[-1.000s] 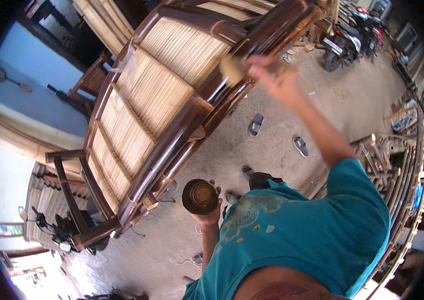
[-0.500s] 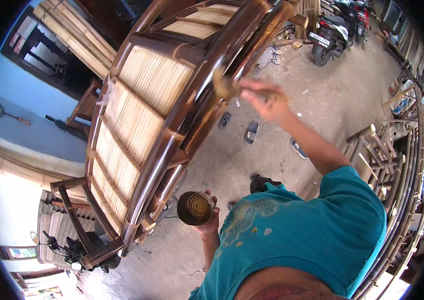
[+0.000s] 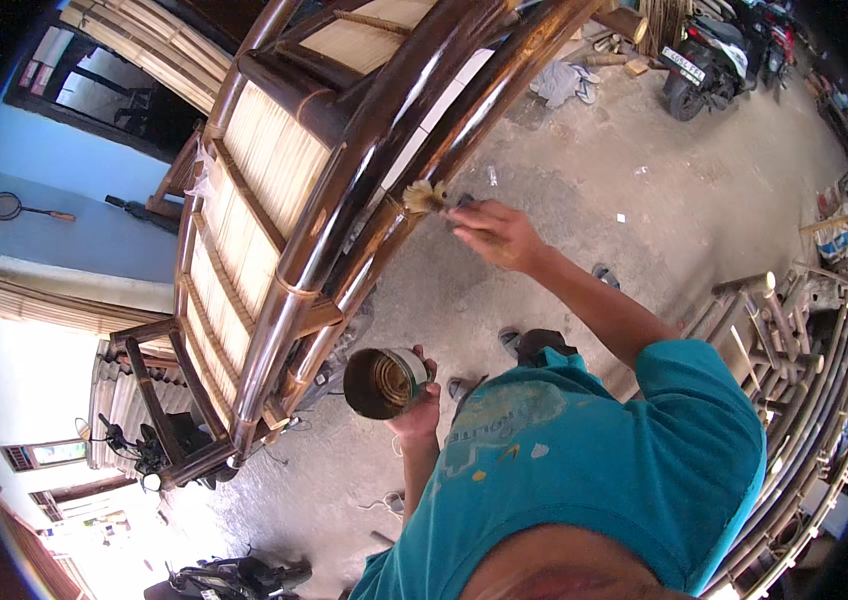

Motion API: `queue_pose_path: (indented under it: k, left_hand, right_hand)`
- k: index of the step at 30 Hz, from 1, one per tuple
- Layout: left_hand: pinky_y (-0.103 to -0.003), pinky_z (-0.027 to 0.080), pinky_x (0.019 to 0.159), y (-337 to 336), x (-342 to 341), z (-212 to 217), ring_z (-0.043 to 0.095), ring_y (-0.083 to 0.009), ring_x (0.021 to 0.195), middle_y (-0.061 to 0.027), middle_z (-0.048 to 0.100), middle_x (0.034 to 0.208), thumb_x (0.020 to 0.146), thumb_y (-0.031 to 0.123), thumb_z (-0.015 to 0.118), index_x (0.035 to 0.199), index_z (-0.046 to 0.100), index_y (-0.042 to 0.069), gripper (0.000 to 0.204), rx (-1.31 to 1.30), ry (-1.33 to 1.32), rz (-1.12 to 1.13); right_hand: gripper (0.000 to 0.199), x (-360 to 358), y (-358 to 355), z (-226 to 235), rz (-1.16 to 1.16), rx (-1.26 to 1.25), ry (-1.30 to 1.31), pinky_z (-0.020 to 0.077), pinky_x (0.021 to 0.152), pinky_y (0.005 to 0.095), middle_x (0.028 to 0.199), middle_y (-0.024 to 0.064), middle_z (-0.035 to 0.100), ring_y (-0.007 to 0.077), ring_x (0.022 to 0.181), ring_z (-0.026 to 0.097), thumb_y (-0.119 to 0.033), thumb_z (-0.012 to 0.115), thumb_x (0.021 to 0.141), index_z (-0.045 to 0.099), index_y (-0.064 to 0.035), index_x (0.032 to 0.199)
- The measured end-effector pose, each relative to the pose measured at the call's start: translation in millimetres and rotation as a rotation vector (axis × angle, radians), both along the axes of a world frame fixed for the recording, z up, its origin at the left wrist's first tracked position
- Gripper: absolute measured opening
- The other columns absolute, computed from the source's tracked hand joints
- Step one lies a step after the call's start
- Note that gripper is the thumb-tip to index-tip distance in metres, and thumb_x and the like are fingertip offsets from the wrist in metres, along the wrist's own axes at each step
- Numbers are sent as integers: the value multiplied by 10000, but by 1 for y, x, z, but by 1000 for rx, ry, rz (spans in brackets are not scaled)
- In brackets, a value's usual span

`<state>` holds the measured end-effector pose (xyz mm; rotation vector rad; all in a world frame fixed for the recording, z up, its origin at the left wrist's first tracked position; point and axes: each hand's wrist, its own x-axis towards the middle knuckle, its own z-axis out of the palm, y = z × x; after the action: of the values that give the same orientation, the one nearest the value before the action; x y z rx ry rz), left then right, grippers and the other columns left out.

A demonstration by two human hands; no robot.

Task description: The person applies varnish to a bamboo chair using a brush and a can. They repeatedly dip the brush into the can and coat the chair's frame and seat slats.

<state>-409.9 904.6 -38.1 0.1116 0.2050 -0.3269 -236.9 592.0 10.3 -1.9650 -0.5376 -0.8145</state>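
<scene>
In my right hand (image 3: 499, 238) is a brush (image 3: 426, 197) with pale, splayed bristles, the fingers closed round its handle. Its bristles are at the outer dark, glossy bamboo pole (image 3: 384, 245) of a large bamboo piece of furniture; they seem to touch it. My left hand (image 3: 422, 408) grips an open round can (image 3: 382, 385) by its side, below the furniture's near edge. The can is tilted so its ringed inside shows; how much liquid it holds I cannot tell. Pale slat panels (image 3: 254, 165) fill the furniture's frame.
Bamboo poles and a rack (image 3: 794, 350) stand along the right. A parked motorbike (image 3: 704, 65) is at the far right, and another (image 3: 234, 578) at the lower left. A crumpled cloth (image 3: 559, 82) lies on the concrete floor (image 3: 584, 160). A blue wall (image 3: 64, 230) stands at the left.
The brush has come down along the dark pole, and my right hand has moved left and slightly down. My left hand still holds the can. The whole view has shifted.
</scene>
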Motion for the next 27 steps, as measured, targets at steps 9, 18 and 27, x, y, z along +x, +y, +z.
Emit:
queue_pose_path:
  k: [9,18,27]
  left_hand:
    - [-453,612,830,-10,-14,12,480,-415,1308,-219,462,1502,905,538,649,1452,526,186,662,126,-94,133]
    - [-495,603,899,-10,-19,16,486,-431,1331,-212,474,1491,956,527,603,1447,535,181,604,-4,-126,154]
    - [-508,588,919,16,-46,4,471,-446,1322,-218,422,1541,949,523,614,1463,524,206,611,0,-154,265]
  right_hand:
    - [213,120,-339,161,-970,-314,-190,588,819,353,1160,139,737,275,970,741,-218,694,956,745,-66,1096]
    - [331,36,-133,111,2,-244,232,541,956,420,1132,100,752,268,1066,696,-359,737,931,757,-95,1129]
    - [503,115,-352,188,-1273,-243,84,557,834,517,928,274,718,446,933,707,-540,694,876,753,-48,963]
